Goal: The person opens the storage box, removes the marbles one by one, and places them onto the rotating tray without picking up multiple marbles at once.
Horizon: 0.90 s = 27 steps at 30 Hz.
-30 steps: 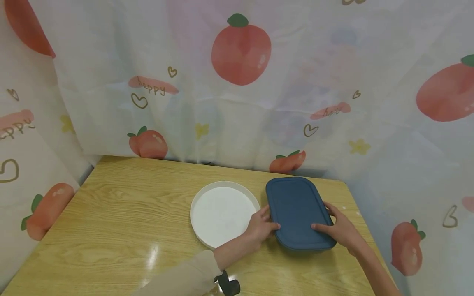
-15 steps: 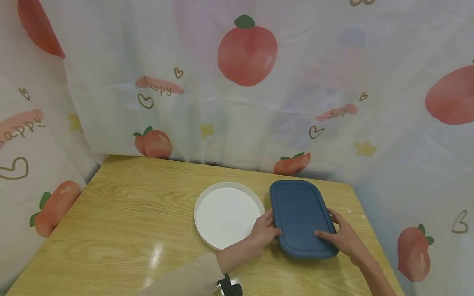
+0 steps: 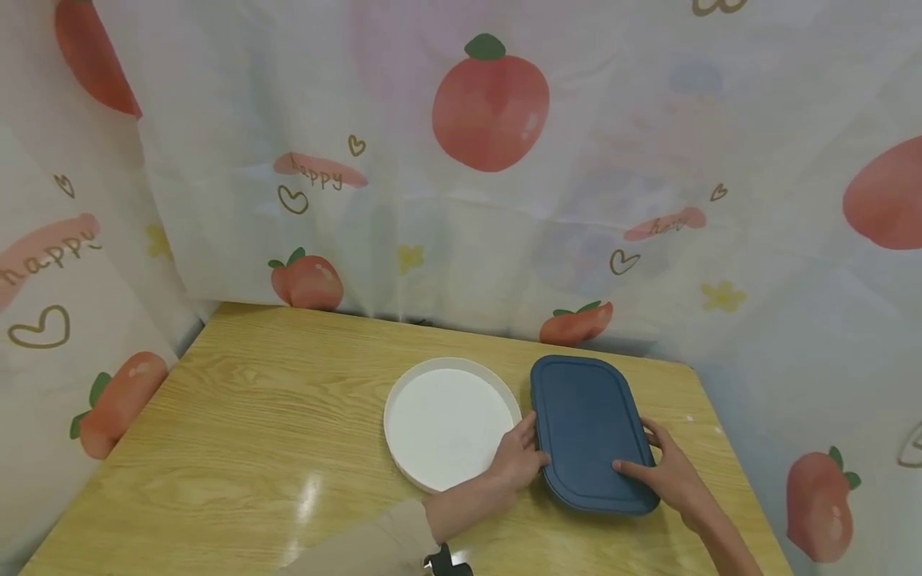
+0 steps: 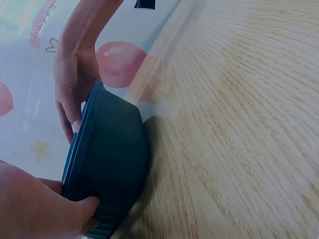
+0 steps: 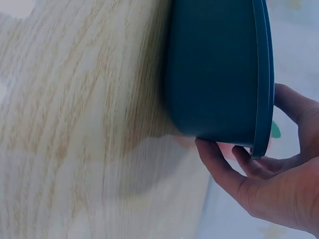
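A dark blue lidded food container (image 3: 587, 432) lies lengthwise on the right part of the table, lid up. My left hand (image 3: 517, 458) grips its left long side, thumb on the lid's edge and fingers along the wall. On the opposite side my right hand (image 3: 666, 472) holds it, thumb over the lid and fingers against the side wall. In the left wrist view the container (image 4: 107, 154) shows its deep tapered wall close over the wood. The right wrist view has fingers (image 5: 219, 167) right at the container's wall, below the lid's rim.
A round white tray (image 3: 450, 424) with a low rim rests on the table just left of the container, partly behind the left hand. The wooden table (image 3: 288, 416) ends at a curtain (image 3: 403, 160) printed with peaches. A black strap (image 3: 442, 560) is on the left wrist.
The view has shifted slightly, so everything sits further right and lower. Held in both hands, the container has come a little toward the person; the tray stays put.
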Tool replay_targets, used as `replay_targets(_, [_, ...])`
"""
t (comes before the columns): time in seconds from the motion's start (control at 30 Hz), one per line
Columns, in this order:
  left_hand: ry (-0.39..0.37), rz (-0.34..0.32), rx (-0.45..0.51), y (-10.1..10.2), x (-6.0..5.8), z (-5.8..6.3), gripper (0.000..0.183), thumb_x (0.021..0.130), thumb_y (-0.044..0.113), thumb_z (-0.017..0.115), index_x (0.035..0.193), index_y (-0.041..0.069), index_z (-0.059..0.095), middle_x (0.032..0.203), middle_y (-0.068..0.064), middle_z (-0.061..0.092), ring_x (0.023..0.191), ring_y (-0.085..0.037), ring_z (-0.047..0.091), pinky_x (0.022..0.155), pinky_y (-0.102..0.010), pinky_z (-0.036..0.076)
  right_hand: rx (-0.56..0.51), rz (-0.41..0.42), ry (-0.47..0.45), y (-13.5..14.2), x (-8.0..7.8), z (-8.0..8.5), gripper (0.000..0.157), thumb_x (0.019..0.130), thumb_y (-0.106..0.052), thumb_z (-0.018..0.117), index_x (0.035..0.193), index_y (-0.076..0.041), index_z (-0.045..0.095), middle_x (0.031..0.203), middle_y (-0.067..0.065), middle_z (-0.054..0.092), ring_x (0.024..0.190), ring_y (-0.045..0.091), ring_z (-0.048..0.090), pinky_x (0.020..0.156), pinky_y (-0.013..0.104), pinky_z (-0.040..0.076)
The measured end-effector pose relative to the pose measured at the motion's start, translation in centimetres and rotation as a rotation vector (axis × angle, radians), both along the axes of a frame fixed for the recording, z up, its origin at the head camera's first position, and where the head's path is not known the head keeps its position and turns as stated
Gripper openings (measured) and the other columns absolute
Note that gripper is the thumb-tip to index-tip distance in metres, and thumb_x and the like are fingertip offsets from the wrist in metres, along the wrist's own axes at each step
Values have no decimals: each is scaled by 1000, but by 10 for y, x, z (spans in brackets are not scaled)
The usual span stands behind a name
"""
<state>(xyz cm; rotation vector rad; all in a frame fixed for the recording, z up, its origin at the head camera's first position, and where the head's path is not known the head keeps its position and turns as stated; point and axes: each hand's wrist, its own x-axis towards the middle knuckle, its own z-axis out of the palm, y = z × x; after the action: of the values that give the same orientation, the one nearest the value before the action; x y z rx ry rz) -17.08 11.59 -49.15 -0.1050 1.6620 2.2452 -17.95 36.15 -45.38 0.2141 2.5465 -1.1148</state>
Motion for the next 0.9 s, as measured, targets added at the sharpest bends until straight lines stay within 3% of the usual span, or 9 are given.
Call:
replay_targets(0.6, [38,-49,-49,-2,5,0,75,88,-14,55,156,-1,26,156,-26,30,143,-45,27,113,-51,30,-35,-17,-15,1,3,-7,108,89,-34,76,158,1,1,151,38,15,133,59,26,96,62,45])
replay_targets(0.77, [147,-141,-257,-7,10,-6,85,90,5,70,159,5,20,157,-18,34,141,-36,36,111,-46,36,-42,-15,-6,-1,4,-7,108,89,-34,76,158,1,1,152,39,15,134,59,24,97,64,43])
replay_targets(0.9, [238,-223,-423,-11,15,-10,104,84,25,81,161,9,12,157,-15,35,140,-32,39,106,-42,41,-37,-14,0,-1,5,-8,108,89,-35,76,158,1,0,152,39,14,134,59,24,98,65,42])
